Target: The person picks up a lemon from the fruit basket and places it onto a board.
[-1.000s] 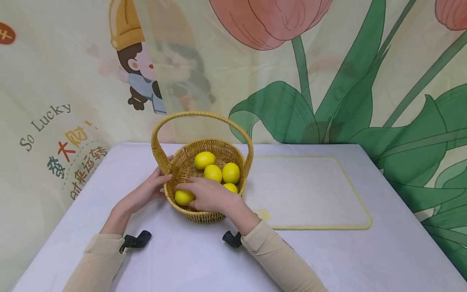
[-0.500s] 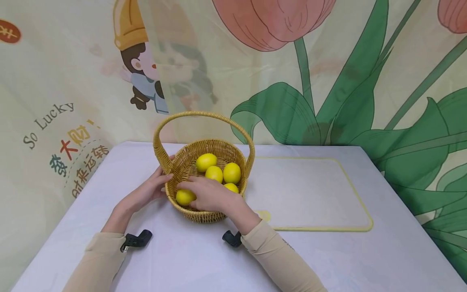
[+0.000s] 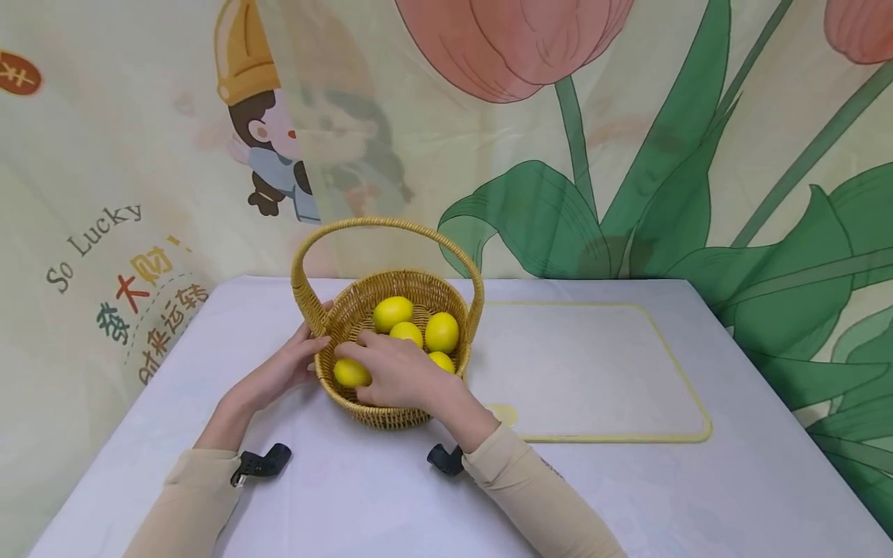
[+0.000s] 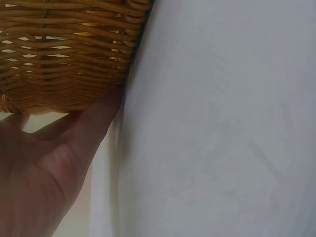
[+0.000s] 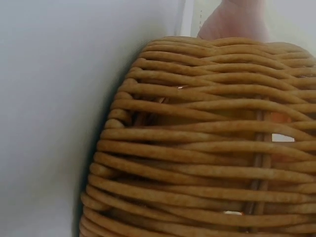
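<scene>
Far left, printed lettering (image 3: pixel 129 288). Then one left hand (image 3: pixel 279 373), touching with spread fingers the outer wall of one wicker basket (image 3: pixel 392 420) on the white surface (image 3: pixel 338 500). Inside, leftmost lemon (image 3: pixel 351 373) within curled fingers of the right hand (image 3: pixel 401 373), in the way of two among four other lemons (image 3: pixel 442 333). Five visible altogether. Further right, one yellow-edged mat (image 3: pixel 593 372).

One wicker basket (image 3: pixel 394 418) with one handle (image 3: pixel 384 223) is standing on one table (image 3: pixel 349 496). Five yellow lemons (image 3: pixel 442 332) are showing inside it. One left hand (image 3: pixel 286 364) and one right hand (image 3: pixel 398 372) are showing, two in all, and two sleeves (image 3: pixel 184 500) are covering the arms. Two black devices (image 3: pixel 261 463) are sitting by the wrists. One yellow-edged rectangle (image 3: pixel 593 364) is lying alongside. Behind, two pink tulip blossoms (image 3: pixel 516 46) are filling the upper area.
</scene>
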{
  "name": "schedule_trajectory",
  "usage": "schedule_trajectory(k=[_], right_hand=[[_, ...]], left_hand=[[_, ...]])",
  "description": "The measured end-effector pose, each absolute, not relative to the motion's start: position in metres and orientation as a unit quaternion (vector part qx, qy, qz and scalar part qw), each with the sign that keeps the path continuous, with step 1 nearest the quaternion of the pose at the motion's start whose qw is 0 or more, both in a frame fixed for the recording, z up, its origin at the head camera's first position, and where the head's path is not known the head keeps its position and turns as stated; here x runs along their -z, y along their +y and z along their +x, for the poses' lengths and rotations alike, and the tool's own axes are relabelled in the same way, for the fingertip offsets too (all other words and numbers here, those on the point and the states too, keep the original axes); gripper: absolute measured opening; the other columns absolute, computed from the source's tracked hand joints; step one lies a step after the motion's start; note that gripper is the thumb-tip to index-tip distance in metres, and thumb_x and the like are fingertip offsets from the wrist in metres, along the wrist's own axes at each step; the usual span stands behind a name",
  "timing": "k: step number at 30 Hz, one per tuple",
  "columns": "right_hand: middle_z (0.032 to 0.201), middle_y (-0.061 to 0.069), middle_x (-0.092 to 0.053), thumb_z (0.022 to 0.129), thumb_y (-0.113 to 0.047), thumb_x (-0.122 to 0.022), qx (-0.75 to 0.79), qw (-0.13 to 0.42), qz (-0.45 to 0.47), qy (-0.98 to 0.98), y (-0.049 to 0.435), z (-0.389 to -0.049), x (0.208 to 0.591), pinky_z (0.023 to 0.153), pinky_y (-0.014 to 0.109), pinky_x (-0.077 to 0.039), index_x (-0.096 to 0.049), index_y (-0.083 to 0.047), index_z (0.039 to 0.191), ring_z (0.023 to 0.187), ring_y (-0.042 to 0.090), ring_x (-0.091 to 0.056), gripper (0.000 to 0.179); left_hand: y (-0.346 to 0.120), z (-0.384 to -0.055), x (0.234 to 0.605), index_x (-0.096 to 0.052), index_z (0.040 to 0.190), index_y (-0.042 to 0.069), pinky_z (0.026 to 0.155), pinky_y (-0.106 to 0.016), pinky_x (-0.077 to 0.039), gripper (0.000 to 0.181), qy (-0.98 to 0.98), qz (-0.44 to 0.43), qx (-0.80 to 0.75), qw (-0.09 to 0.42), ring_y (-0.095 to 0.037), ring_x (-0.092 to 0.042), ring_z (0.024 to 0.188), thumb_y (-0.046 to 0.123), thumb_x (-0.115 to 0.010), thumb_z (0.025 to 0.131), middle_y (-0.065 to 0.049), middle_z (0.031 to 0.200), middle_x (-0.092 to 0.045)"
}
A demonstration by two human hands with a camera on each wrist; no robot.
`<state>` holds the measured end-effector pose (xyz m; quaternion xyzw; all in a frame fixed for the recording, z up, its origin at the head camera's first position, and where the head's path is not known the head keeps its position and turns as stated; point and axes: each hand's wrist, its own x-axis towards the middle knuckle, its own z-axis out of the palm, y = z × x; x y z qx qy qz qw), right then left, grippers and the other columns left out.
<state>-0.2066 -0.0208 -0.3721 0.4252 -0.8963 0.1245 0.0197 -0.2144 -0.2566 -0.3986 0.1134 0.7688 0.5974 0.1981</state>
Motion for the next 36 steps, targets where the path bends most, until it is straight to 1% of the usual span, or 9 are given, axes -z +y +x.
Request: schedule_trajectory(k=[5, 10, 13, 16, 19, 22, 24, 29, 36], right_hand=[[0.109, -0.004, -0.048, 0.086, -0.031, -0.069, -0.099, 0.057, 0.431, -0.895, -0.017, -0.204, 0.371, 0.050, 0.022, -0.039, -0.055, -0.035, 0.138, 0.068, 0.011, -0.049, 0.053], [0.108, -0.004, -0.048, 0.086, -0.029, -0.068, -0.112, 0.058, 0.439, -0.890, -0.012, -0.202, 0.367, 0.052, 0.021, -0.038, -0.056, -0.034, 0.136, 0.067, 0.011, -0.048, 0.052], [0.111, -0.005, -0.050, 0.085, -0.027, -0.067, -0.126, 0.055, 0.440, -0.888, -0.007, -0.201, 0.362, 0.056, 0.021, -0.040, -0.056, -0.031, 0.136, 0.069, 0.011, -0.049, 0.053], [0.117, -0.005, -0.054, 0.084, -0.025, -0.067, -0.140, 0.050, 0.435, -0.888, -0.002, -0.200, 0.357, 0.064, 0.023, -0.042, -0.056, -0.029, 0.137, 0.076, 0.012, -0.052, 0.054], [0.126, -0.004, -0.056, 0.084, -0.022, -0.067, -0.153, 0.044, 0.425, -0.891, 0.005, -0.199, 0.352, 0.070, 0.025, -0.046, -0.056, -0.027, 0.138, 0.084, 0.012, -0.054, 0.055], [0.130, -0.005, -0.057, 0.084, -0.021, -0.066, -0.161, 0.036, 0.417, -0.894, 0.012, -0.199, 0.348, 0.074, 0.025, -0.047, -0.055, -0.027, 0.139, 0.089, 0.012, -0.055, 0.056], [0.129, -0.006, -0.057, 0.085, -0.021, -0.066, -0.164, 0.033, 0.413, -0.895, 0.017, -0.198, 0.344, 0.073, 0.025, -0.047, -0.055, -0.027, 0.139, 0.087, 0.012, -0.056, 0.056], [0.123, -0.007, -0.057, 0.085, -0.022, -0.067, -0.178, 0.019, 0.406, -0.896, 0.025, -0.194, 0.336, 0.067, 0.024, -0.045, -0.055, -0.029, 0.139, 0.081, 0.012, -0.055, 0.056], [0.123, -0.007, -0.058, 0.086, -0.022, -0.067, -0.186, 0.009, 0.400, -0.897, 0.036, -0.184, 0.316, 0.069, 0.023, -0.047, -0.057, -0.029, 0.137, 0.088, 0.009, -0.054, 0.052]], left_hand=[[-0.257, -0.213, 0.399, 0.005, 0.158, 0.042, 0.115, -0.064, -0.030, 0.065, 0.772, 0.116, -0.593, 0.197, -0.044, -0.021, 0.150, 0.037, -0.035, 0.107, -0.011, 0.169, 0.000], [-0.257, -0.213, 0.399, 0.006, 0.158, 0.042, 0.113, -0.062, -0.034, 0.065, 0.778, 0.117, -0.586, 0.195, -0.043, -0.023, 0.149, 0.039, -0.035, 0.107, -0.013, 0.168, -0.001], [-0.257, -0.213, 0.399, 0.006, 0.158, 0.041, 0.113, -0.063, -0.034, 0.066, 0.780, 0.116, -0.584, 0.195, -0.044, -0.023, 0.149, 0.040, -0.035, 0.107, -0.014, 0.168, -0.001], [-0.257, -0.213, 0.399, 0.007, 0.158, 0.040, 0.113, -0.064, -0.033, 0.067, 0.780, 0.115, -0.584, 0.196, -0.046, -0.022, 0.149, 0.041, -0.036, 0.107, -0.014, 0.168, 0.000], [-0.257, -0.213, 0.399, 0.007, 0.158, 0.039, 0.113, -0.066, -0.032, 0.067, 0.777, 0.113, -0.587, 0.198, -0.047, -0.020, 0.149, 0.040, -0.036, 0.107, -0.015, 0.168, 0.001], [-0.256, -0.214, 0.399, 0.008, 0.159, 0.037, 0.113, -0.067, -0.029, 0.067, 0.773, 0.114, -0.593, 0.198, -0.049, -0.015, 0.150, 0.037, -0.035, 0.107, -0.016, 0.168, 0.003], [-0.256, -0.214, 0.399, 0.008, 0.159, 0.037, 0.114, -0.067, -0.028, 0.067, 0.771, 0.113, -0.595, 0.198, -0.049, -0.013, 0.150, 0.036, -0.036, 0.107, -0.016, 0.168, 0.004], [-0.257, -0.213, 0.400, 0.007, 0.159, 0.038, 0.113, -0.066, -0.031, 0.067, 0.776, 0.108, -0.590, 0.197, -0.049, -0.016, 0.150, 0.036, -0.036, 0.107, -0.016, 0.168, 0.002], [-0.257, -0.214, 0.400, 0.007, 0.159, 0.037, 0.114, -0.066, -0.030, 0.068, 0.775, 0.116, -0.590, 0.195, -0.049, -0.019, 0.149, 0.040, -0.037, 0.106, -0.017, 0.167, 0.002]])
